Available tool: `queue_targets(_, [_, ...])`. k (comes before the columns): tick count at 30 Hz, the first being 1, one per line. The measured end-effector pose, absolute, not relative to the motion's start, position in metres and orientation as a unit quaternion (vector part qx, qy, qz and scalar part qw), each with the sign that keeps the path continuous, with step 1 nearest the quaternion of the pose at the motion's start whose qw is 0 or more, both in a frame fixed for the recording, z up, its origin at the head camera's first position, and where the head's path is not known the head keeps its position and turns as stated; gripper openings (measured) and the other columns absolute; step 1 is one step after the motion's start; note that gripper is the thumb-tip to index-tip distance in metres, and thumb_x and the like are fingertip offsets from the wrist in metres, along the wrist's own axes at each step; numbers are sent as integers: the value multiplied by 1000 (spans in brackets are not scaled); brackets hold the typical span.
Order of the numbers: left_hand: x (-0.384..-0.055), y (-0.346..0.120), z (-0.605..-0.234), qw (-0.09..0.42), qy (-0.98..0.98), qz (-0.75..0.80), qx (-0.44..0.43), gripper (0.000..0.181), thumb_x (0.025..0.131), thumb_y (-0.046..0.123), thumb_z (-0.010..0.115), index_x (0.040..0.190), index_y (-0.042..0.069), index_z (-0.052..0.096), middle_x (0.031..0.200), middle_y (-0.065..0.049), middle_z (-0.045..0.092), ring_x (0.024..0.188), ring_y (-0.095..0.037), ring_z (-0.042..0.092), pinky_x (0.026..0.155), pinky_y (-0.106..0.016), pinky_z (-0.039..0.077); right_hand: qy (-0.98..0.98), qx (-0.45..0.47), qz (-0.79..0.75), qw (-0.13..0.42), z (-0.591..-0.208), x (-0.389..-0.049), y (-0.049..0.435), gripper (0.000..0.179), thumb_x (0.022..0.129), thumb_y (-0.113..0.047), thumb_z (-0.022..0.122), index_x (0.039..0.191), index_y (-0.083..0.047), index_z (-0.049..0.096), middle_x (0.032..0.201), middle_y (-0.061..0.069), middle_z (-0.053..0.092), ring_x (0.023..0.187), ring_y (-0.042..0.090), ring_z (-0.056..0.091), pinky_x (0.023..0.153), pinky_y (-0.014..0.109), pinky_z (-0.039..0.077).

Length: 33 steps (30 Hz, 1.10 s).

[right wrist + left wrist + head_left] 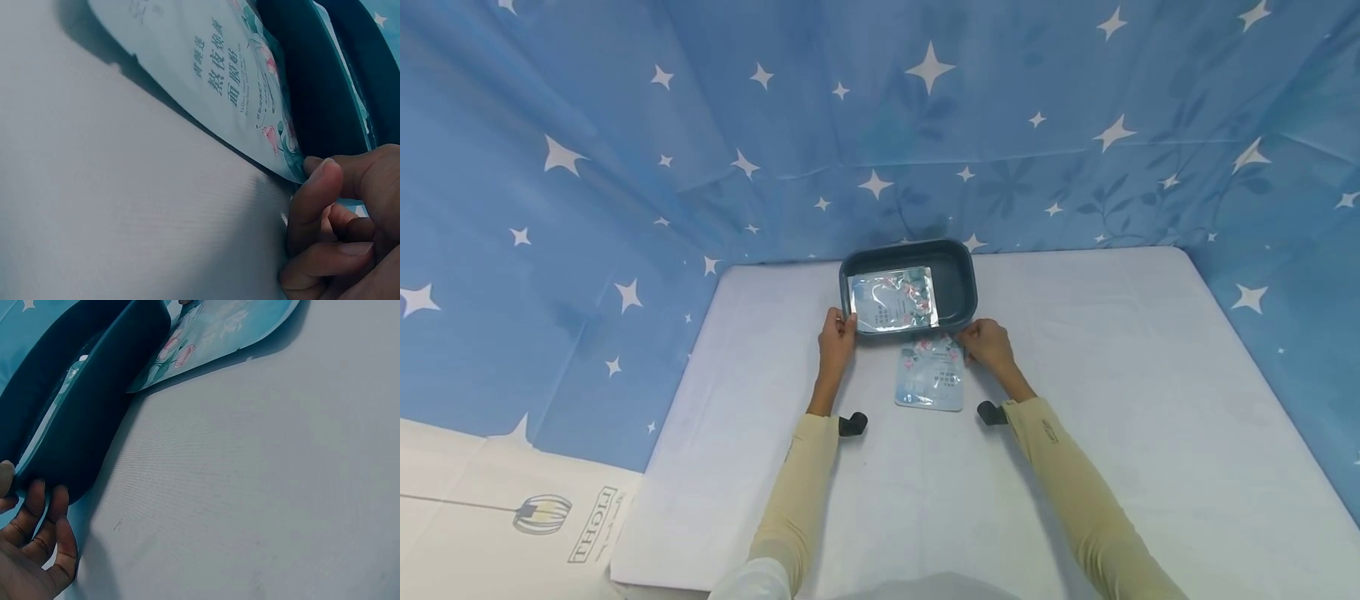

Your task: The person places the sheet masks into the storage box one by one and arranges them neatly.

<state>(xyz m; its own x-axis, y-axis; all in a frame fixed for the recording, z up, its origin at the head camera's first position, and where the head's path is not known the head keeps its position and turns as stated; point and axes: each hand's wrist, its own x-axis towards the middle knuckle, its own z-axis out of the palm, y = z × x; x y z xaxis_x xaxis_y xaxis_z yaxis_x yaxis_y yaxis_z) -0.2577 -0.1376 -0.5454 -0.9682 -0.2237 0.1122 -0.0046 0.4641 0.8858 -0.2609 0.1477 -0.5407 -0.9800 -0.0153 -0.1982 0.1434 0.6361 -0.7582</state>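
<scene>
A dark teal plastic tray (957,287) stands at the back of the table, with a shiny face mask packet (891,300) lying inside it on the left. My left hand (837,342) grips the tray's near left corner, thumb at the rim and fingers against the outer wall. In front of the tray lies another face mask packet (929,379), pale blue with pink flowers. My right hand (988,343) is at that packet's far right corner, beside the tray's near right corner. In the right wrist view the thumb and index finger (315,187) pinch at the packet's corner.
The table (1112,400) has a white cover. Blue cloth with white stars (880,125) hangs behind it and along the sides. Black wrist mounts (853,424) jut from both sleeves near the table top.
</scene>
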Motion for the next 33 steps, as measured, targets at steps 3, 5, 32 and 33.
queue_targets(3, [-258,-138,-545,102,-850,-513,68,20,102,27,52,99,9,46,74,-4,52,66,-14,46,59,-23,37,902,44,-418,98,-541,-260,148,23,92,-22,62,91,2,64,56,2,60,50,11,54,53,23,40])
queue_targets(5, [-258,-138,-545,99,-851,-512,68,20,102,28,52,100,9,46,75,-4,52,66,-14,46,59,-23,37,903,51,-414,101,-541,-259,149,23,92,-22,62,91,1,64,57,3,61,51,11,54,54,23,41])
queue_targets(32, [-258,-137,-542,100,-847,-518,72,19,102,26,52,99,9,45,73,-3,51,65,-14,45,59,-24,37,929,-4,-301,215,-504,-250,173,33,91,-36,66,88,-3,62,78,7,60,72,20,52,62,30,42])
queue_targets(33, [-257,-137,-543,101,-846,-518,74,19,102,26,52,99,9,45,73,-2,50,64,-14,45,59,-24,37,927,-17,-312,206,-506,-251,169,31,91,-33,67,90,-2,62,80,8,61,74,20,53,63,29,42])
